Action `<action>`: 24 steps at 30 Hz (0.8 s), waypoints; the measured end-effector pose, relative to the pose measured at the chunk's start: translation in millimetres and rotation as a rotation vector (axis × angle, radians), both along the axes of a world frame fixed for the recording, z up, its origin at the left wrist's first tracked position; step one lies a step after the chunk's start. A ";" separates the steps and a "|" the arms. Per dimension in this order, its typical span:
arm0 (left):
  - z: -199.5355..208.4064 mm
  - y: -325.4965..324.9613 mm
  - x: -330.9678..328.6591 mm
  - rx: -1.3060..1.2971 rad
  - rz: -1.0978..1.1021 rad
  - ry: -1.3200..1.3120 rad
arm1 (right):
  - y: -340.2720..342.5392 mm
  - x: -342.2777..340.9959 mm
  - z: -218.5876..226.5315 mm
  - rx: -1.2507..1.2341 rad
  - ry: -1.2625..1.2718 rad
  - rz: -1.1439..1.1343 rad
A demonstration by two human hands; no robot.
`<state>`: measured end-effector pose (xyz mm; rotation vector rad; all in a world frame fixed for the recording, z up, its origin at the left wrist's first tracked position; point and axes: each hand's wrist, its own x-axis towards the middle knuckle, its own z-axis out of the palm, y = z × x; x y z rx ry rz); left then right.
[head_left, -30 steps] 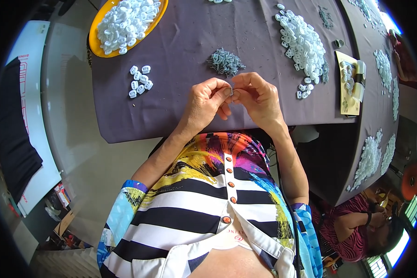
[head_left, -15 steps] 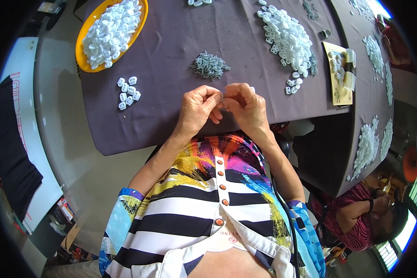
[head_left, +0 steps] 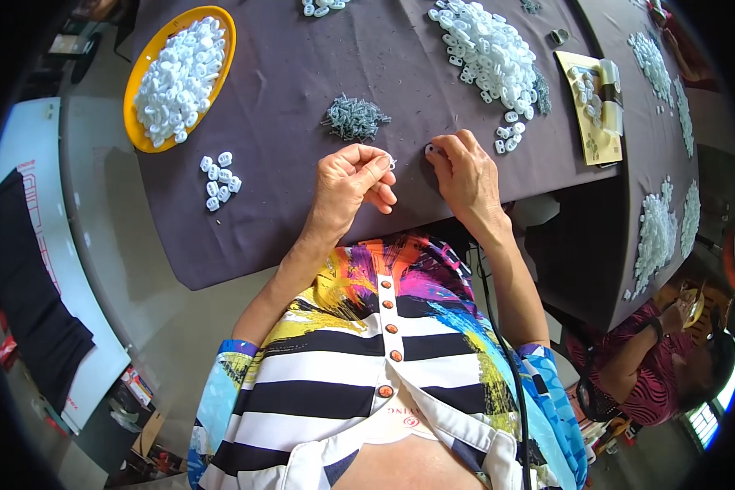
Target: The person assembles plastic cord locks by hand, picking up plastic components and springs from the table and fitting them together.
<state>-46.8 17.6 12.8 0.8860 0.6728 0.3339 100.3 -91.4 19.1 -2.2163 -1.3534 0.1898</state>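
Observation:
My left hand (head_left: 353,181) is raised over the near part of the table, thumb and forefinger pinched on a small white plastic piece (head_left: 393,163) that mostly hides behind the fingertips. To its right, my right hand (head_left: 470,173) is low over the cloth, thumb and forefinger closed at another white plastic piece (head_left: 431,149). Just beyond my left hand lies a heap of small grey nails or screws (head_left: 355,118); their exact kind is too small to tell. A large pile of white plastic pieces (head_left: 491,57) spreads beyond my right hand.
A yellow oval tray (head_left: 131,122) heaped with white pieces stands at the far left of the dark tablecloth (head_left: 277,204). Nearer is a small group of white pieces (head_left: 220,178). A tan board (head_left: 579,122) lies right. Another person (head_left: 628,367) sits at the lower right.
My hands, together before, are now apart. The right hand has moved right to a white piece on the cloth, while the left keeps its pinch. The view has shifted slightly.

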 end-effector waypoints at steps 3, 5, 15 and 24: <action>-1.2 -0.5 0.7 -0.013 0.008 -0.011 | 0.9 -0.1 1.5 -0.033 0.054 0.023; -3.3 2.4 -0.6 0.001 -0.013 0.011 | 2.0 0.6 2.4 -0.019 0.079 0.027; -6.7 7.8 -13.3 0.017 0.049 0.089 | 8.3 -8.0 2.1 0.155 0.020 0.168; -7.3 5.0 -16.5 -0.012 0.067 0.044 | 22.0 -25.2 -8.3 -0.030 -0.012 0.274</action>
